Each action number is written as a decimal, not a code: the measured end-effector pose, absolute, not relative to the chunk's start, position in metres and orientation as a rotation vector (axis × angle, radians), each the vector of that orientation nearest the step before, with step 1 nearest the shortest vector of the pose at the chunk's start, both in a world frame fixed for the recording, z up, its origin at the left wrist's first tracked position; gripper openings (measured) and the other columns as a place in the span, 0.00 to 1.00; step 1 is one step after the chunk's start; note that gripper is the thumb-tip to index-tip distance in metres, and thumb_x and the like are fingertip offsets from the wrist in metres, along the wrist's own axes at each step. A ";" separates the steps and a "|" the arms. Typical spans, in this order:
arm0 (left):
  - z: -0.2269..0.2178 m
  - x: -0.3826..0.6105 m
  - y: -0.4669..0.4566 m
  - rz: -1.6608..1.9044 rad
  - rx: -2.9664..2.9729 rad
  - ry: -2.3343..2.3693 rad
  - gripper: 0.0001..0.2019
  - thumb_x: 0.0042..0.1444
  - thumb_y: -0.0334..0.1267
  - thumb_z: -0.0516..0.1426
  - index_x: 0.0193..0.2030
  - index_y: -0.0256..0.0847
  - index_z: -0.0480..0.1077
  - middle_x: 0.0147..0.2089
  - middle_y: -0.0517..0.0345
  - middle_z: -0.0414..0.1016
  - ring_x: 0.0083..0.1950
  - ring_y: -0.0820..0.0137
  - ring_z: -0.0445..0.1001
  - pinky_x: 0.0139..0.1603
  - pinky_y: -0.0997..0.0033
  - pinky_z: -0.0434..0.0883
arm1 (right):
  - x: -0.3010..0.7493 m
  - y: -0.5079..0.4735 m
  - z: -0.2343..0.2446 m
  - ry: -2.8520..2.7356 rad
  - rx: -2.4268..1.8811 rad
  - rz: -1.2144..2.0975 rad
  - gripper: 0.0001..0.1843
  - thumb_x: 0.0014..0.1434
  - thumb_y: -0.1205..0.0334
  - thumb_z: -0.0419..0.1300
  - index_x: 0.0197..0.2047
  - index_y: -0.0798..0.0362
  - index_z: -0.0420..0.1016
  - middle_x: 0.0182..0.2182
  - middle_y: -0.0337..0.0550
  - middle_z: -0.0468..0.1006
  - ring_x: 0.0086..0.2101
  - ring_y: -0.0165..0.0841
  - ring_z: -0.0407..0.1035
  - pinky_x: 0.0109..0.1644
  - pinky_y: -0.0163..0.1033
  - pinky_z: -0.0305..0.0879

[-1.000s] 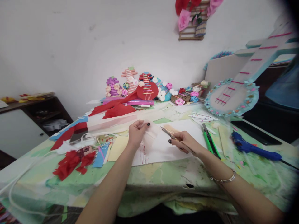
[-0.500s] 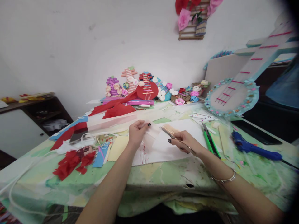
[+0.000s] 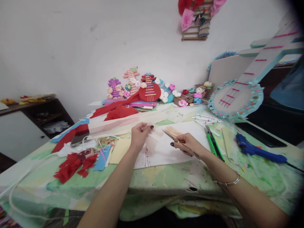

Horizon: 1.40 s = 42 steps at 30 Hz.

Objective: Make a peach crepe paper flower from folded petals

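At left, one red doll (image 3: 70, 164) lies on the tabletop (image 3: 166, 180). At the centre of the frame, the left hand (image 3: 140, 136) pinches one piece of paper (image 3: 153, 142), pale pink, thin and see-through, over one white sheet (image 3: 175, 156). Just right of it, the right hand (image 3: 186, 144) grips and partly hides one pair of slim metal scissors (image 3: 170, 134). At right lie one green cutter (image 3: 215, 146) and one blue glue gun (image 3: 258, 151).

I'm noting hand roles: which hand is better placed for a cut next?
Probably the right hand: it holds the scissors, tips pointing towards the thin pale sheet, which the left hand pinches.
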<state>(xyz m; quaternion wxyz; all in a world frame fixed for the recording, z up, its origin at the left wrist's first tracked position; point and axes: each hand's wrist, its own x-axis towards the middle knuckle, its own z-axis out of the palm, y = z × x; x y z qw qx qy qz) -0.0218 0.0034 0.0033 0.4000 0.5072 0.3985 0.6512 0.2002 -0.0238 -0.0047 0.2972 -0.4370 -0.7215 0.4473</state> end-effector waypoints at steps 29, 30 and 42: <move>-0.004 -0.020 0.005 1.510 1.233 0.967 0.17 0.45 0.48 0.63 0.30 0.36 0.66 0.22 0.63 0.70 0.19 0.77 0.66 0.15 0.80 0.65 | 0.234 0.001 0.001 -1.786 -2.232 -0.071 0.16 0.58 0.66 0.48 0.42 0.63 0.73 0.34 0.63 0.78 0.38 0.47 0.73 0.37 0.41 0.59; -0.004 -0.019 0.005 1.506 1.228 0.972 0.17 0.45 0.49 0.63 0.30 0.37 0.65 0.22 0.63 0.69 0.19 0.77 0.66 0.15 0.80 0.65 | 0.234 0.001 0.001 -1.791 -2.245 -0.069 0.15 0.58 0.67 0.48 0.41 0.63 0.74 0.34 0.63 0.78 0.38 0.47 0.73 0.37 0.42 0.59; -0.013 -0.017 0.010 1.519 1.191 1.071 0.16 0.48 0.48 0.59 0.39 0.40 0.64 0.22 0.66 0.63 0.19 0.75 0.64 0.17 0.79 0.62 | 0.214 -0.009 -0.008 -1.986 -1.321 0.189 0.16 0.57 0.66 0.50 0.48 0.53 0.70 0.41 0.47 0.77 0.37 0.34 0.72 0.42 0.39 0.65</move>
